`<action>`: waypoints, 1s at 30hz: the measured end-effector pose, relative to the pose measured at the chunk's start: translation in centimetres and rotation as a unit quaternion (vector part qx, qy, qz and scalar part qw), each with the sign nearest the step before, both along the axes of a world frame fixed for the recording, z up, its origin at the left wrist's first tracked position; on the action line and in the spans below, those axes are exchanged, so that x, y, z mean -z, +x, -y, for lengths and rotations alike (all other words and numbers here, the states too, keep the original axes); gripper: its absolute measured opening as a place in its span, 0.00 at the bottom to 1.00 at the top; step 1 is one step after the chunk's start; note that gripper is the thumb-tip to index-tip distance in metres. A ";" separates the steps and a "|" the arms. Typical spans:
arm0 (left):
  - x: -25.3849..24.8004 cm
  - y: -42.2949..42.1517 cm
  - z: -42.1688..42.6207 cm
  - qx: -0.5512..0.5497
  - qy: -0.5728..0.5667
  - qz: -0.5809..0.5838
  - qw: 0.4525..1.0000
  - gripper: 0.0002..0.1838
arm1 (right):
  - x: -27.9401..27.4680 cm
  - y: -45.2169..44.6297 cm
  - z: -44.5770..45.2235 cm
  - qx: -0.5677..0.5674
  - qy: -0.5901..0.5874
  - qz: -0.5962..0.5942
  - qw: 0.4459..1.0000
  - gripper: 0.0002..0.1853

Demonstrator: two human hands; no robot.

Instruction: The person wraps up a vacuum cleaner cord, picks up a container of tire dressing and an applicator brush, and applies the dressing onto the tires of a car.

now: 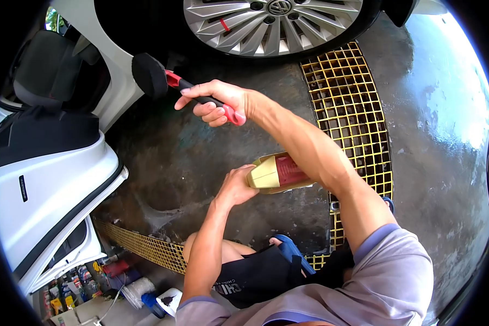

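My right hand [220, 103] is wrapped round the red and black handle of a brush [149, 76], whose round black head points left, close to the car body and below the wheel in view. The silver multi-spoke wheel [244, 32] has a short red mark on one spoke. Lower down, my left hand [237, 185] holds one end of a gold container [264, 174] with a red label. My right forearm covers part of the container's far end.
A white car door [60, 185] stands open at the left, with a dark seat [43, 68] behind it. Yellow floor grating [358, 103] runs right of the wheel and at lower left [141, 244]. Bottles and a white bucket [169, 301] are at bottom left.
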State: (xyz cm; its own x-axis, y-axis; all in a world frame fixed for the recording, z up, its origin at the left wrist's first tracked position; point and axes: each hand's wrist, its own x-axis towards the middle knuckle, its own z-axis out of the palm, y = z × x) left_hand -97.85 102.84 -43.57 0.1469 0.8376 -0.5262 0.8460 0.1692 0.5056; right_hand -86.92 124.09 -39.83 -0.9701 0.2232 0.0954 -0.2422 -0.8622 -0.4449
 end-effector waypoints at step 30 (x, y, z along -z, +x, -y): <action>-16.6 18.8 13.2 -0.083 0.101 0.171 0.976 0.20 | -21.8 43.7 33.1 0.208 -0.076 0.538 0.813 0.18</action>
